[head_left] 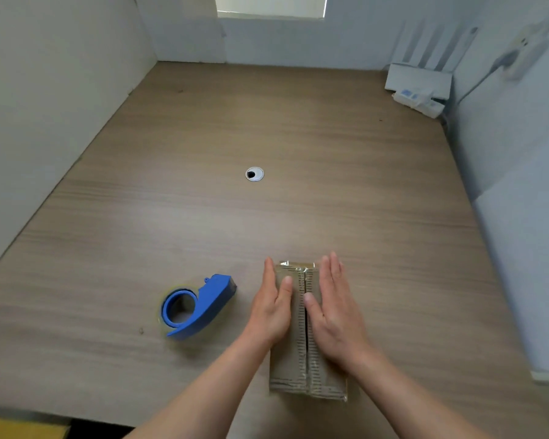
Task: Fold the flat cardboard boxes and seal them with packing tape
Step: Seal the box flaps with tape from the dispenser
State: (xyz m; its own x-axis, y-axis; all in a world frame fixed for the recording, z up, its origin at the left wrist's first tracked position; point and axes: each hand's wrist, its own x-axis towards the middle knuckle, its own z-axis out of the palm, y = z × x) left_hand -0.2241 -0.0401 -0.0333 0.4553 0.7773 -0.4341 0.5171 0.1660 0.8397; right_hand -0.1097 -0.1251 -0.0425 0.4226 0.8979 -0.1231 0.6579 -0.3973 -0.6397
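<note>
Brown cardboard box (pixel 298 353) lies folded on the near part of the wooden table (pixel 267 128), its long side running away from the person. Its 2 top flaps meet along a dark centre seam, and clear tape shines over the far end and along the near end of that seam. The left hand (pixel 271 307) lies along the box's left edge with straight fingers, its thumb laid over the left flap. The right hand (pixel 336 307) lies flat on the right flap, fingers straight and close together, its thumb near the seam. Both hands press on the box and neither curls round anything.

Just left of the box, apart from the left hand, a blue tape dispenser (pixel 197 307) rests on the table with a roll of clear tape in it. Farther back, near the middle of the table, sits a round cable grommet (pixel 254 174). In the far right corner a white device (pixel 419 83) with upright antennas stands against the wall (pixel 61 74).
</note>
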